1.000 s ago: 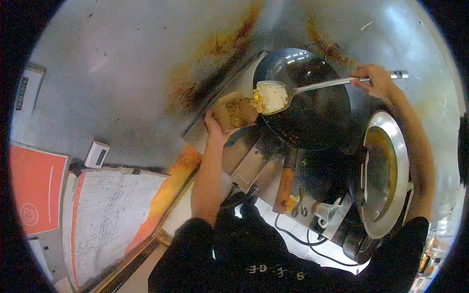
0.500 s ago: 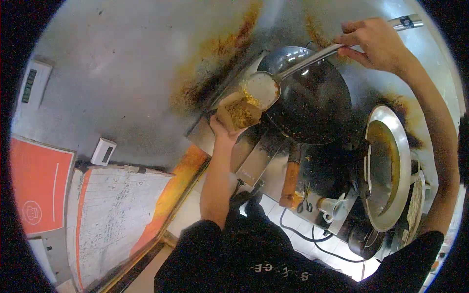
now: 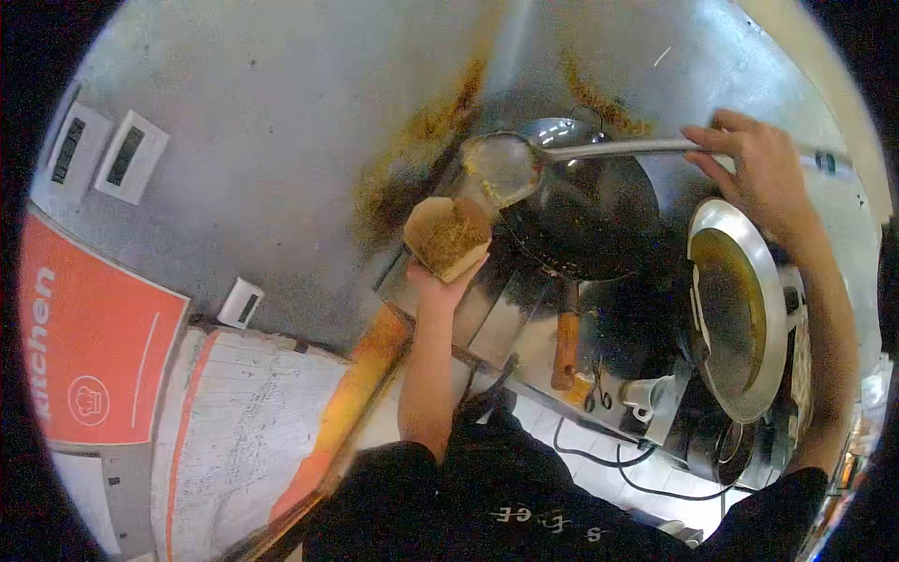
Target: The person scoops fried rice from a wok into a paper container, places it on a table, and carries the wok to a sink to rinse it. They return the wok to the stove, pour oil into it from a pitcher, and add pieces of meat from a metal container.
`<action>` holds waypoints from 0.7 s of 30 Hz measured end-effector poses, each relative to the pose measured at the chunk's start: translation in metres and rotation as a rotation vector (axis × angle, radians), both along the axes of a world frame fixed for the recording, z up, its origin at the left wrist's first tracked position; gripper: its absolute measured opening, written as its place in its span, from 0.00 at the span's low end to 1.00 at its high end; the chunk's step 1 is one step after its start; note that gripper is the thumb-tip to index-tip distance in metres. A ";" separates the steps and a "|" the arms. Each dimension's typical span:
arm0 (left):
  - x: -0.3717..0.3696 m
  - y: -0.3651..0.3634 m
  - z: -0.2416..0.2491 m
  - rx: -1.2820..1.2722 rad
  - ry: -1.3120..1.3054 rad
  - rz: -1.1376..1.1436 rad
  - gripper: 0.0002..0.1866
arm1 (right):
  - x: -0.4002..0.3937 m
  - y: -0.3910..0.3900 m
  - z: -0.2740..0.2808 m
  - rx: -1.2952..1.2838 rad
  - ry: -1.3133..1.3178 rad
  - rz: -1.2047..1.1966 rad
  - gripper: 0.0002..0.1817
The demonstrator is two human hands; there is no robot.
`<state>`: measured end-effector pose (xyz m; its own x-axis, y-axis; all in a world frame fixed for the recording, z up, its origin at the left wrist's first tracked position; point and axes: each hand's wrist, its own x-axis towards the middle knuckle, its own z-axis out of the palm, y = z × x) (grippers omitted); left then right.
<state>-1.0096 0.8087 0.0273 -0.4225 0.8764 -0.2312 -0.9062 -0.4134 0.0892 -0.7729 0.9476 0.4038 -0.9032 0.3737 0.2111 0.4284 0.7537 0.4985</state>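
Observation:
My left hand [image 3: 436, 283] is wrapped round the base of a brown paper food box [image 3: 429, 221], whose open top shows brownish-yellow, crumbly food [image 3: 456, 236] inside. My right hand [image 3: 754, 164] grips the long metal handle of a ladle [image 3: 506, 167]. Yellow bits of food cling to the ladle's bowl, which hangs just above the box, apart from it, at the wok's left edge. Beneath the handle sits a dark wok [image 3: 595, 220] with small scraps in it and a wooden handle [image 3: 566, 342] pointing towards me.
To the right stands a wide metal pan [image 3: 773, 309] holding brownish liquid. Scissors [image 3: 599, 389] and a white cup [image 3: 644, 398] lie near the counter's front edge. Digital timers [image 3: 131, 157] and an orange sign [image 3: 103, 347] are on the stained metal wall at left.
The ladle has drawn away from the box, and its handle is now nearly level. My right hand has come lower. The box has tilted more upright, and the view has shifted.

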 end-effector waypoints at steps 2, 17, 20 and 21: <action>0.005 -0.022 0.010 -0.030 0.130 0.049 0.34 | 0.046 0.004 -0.021 -0.134 0.117 -0.176 0.13; 0.149 -0.113 0.123 -0.025 0.070 -0.420 0.39 | 0.042 -0.046 -0.250 -0.672 0.494 -0.751 0.09; 0.188 -0.125 0.108 -0.115 0.075 -0.594 0.41 | 0.081 -0.063 -0.263 -0.687 0.689 -0.472 0.13; 0.200 -0.130 0.106 -0.121 0.092 -0.659 0.41 | 0.103 -0.082 -0.251 -0.648 0.798 -0.330 0.16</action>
<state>-0.8091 0.6790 0.1331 0.1682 0.9278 -0.3330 -0.9520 0.2406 0.1893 -0.6702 0.8653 0.1530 -0.4270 0.8257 0.3686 0.6832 0.5617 -0.4667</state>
